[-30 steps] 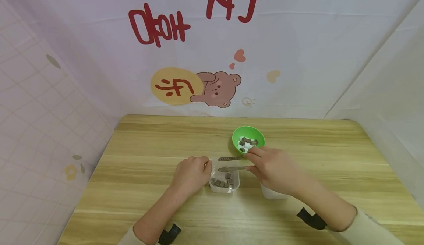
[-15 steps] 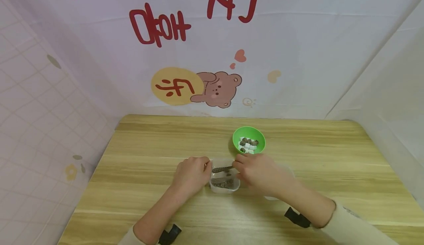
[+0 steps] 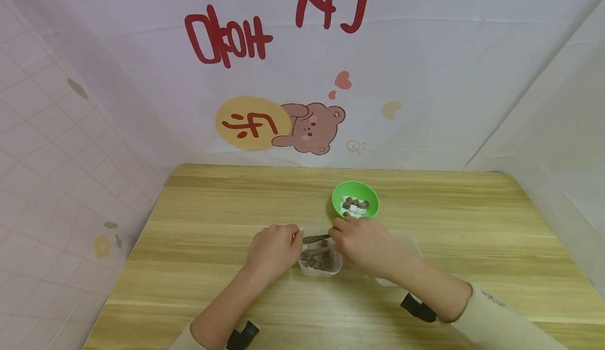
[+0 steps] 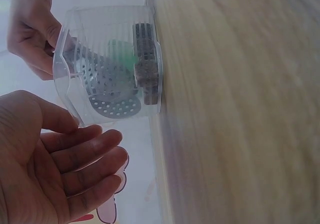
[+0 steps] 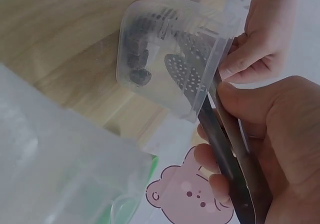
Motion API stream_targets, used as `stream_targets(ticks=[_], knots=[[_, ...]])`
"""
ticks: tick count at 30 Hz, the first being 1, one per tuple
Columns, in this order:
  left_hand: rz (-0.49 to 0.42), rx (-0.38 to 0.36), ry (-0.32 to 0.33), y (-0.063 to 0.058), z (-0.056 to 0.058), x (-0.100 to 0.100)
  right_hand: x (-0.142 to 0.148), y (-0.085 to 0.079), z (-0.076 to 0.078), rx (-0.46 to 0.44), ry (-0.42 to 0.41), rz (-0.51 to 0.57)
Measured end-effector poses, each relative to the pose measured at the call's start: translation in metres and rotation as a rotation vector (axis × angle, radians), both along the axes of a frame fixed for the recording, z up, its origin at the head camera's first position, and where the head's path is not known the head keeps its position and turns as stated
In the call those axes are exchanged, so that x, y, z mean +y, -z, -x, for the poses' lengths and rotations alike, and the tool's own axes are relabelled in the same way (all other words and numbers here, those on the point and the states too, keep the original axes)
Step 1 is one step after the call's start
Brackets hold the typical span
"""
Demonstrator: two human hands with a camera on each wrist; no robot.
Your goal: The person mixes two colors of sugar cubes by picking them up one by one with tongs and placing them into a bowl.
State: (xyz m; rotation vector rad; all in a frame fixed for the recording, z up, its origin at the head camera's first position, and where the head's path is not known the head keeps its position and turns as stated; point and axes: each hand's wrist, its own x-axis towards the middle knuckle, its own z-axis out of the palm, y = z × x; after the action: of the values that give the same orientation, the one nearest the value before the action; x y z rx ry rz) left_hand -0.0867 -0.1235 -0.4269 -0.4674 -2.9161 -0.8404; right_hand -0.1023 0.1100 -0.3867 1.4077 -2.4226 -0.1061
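Observation:
My left hand (image 3: 274, 247) pinches the rim of a clear plastic container (image 4: 80, 109) between thumb and forefinger, its other fingers loosely bent below. Several brown cubes (image 4: 146, 74) lie on the container's bottom. From the other side my right hand (image 3: 371, 246) grips metal tongs (image 5: 220, 139), thumb on one arm and fingers round the other. Both perforated tong heads (image 4: 115, 106) are inside the container, apart from each other, close over the cubes. Behind the hands a green bowl (image 3: 355, 188) holds white cubes (image 3: 353, 209) and brown ones mixed together.
A second translucent container (image 3: 387, 282) stands to the right, partly hidden under the right forearm; it looms large in the right wrist view. The wooden table (image 3: 212, 197) meets a printed cloth backdrop (image 3: 425, 103) at the back, with cloth on both sides.
My right hand has moved left and toward me from beside the green bowl, lowering the tongs into the clear container; some brown cubes there have shifted. The left hand has stayed at the rim.

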Motion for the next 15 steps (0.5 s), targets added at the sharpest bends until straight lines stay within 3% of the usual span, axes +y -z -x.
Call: stream_targets(ticks=[15], knots=[[-0.006, -0.004, -0.004, -0.0012, 0.0, 0.001, -0.004, -0.0031, -0.0001, -0.017, 0.004, -0.031]])
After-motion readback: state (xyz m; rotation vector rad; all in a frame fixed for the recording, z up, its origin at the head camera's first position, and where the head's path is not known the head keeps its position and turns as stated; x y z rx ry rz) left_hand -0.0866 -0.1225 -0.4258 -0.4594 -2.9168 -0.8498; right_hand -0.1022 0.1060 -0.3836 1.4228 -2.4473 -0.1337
